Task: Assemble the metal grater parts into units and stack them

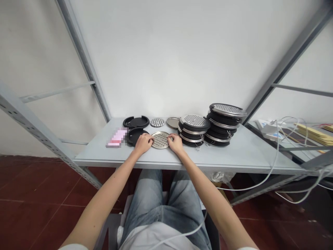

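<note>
A round metal disc with raised perforations (160, 140) lies flat on the grey table, between my two hands. My left hand (144, 142) has its curled fingers at the disc's left rim. At the right rim, my right hand (175, 142) pinches the edge between thumb and fingers. Partly under my left hand is a black round holder (134, 136). Behind it sits another black holder (136, 122) with a raised, broken rim. A smaller grater disc (157, 122) and a plain metal ring or lid (173, 122) lie farther back.
Two stacks of black and metal round pieces, a nearer one (194, 127) and a taller one (225, 121), stand to the right. A blurred pink item (117, 138) lies left. White cables hang over the table's right edge.
</note>
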`<state>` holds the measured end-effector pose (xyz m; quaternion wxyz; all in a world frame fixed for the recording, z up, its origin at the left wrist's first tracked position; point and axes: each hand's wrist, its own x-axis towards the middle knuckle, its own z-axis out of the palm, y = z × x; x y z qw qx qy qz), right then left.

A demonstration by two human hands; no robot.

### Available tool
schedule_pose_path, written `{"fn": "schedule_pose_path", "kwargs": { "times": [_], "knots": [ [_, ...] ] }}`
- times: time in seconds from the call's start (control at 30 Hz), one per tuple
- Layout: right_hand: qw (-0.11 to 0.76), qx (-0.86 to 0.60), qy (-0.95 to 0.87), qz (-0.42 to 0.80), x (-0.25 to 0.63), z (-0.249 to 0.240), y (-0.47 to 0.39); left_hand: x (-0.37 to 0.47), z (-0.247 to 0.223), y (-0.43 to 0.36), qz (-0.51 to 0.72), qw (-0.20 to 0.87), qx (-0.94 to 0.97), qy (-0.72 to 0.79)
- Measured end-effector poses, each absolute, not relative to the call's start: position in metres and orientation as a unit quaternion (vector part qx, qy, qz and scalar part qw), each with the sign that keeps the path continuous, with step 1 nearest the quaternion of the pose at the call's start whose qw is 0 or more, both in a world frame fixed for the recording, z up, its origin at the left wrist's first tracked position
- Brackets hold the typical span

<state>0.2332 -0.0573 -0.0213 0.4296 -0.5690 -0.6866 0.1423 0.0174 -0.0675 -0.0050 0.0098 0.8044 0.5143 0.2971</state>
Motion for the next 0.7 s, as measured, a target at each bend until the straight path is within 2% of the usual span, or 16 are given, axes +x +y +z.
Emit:
{"fn": "schedule_pose_path", "kwargs": {
  "times": [0.7],
  "knots": [
    [0.335, -0.638, -0.686, 0.103, 0.227, -0.014, -0.068, 0.018, -0.005, -0.067, 0.29, -0.007, 0.809, 0.511]
  ]
}}
